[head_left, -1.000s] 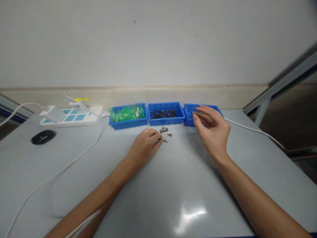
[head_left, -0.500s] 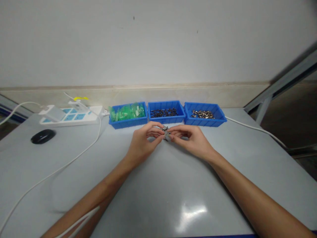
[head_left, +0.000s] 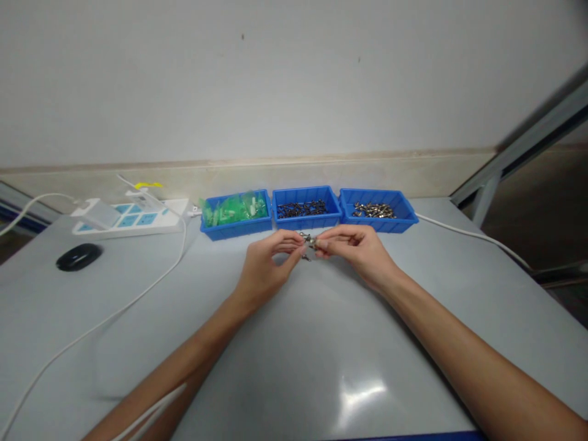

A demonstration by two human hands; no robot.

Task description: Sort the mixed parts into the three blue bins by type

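My left hand is closed in a pinch, its thumb and fingertips on a small metal part whose exact kind is too small to make out. Facing it from the right, my right hand pinches a small shiny metal piece. The fingertips of both hands almost meet, and they partly cover the pieces. Just below the left fingertips shows a small dark screw-like piece. Behind the hands stands a blue bin of dark screws. Another blue bin, to its right, holds shiny metal parts.
At the left of the row, a blue bin contains green plastic bags. Farther left lie a white power strip with plugs and a black mouse. A white cable crosses the grey table. A wall rises behind.
My right hand has shifted slightly up, and its pinched piece has turned. My left hand stays almost in place. The whole view has moved a little.
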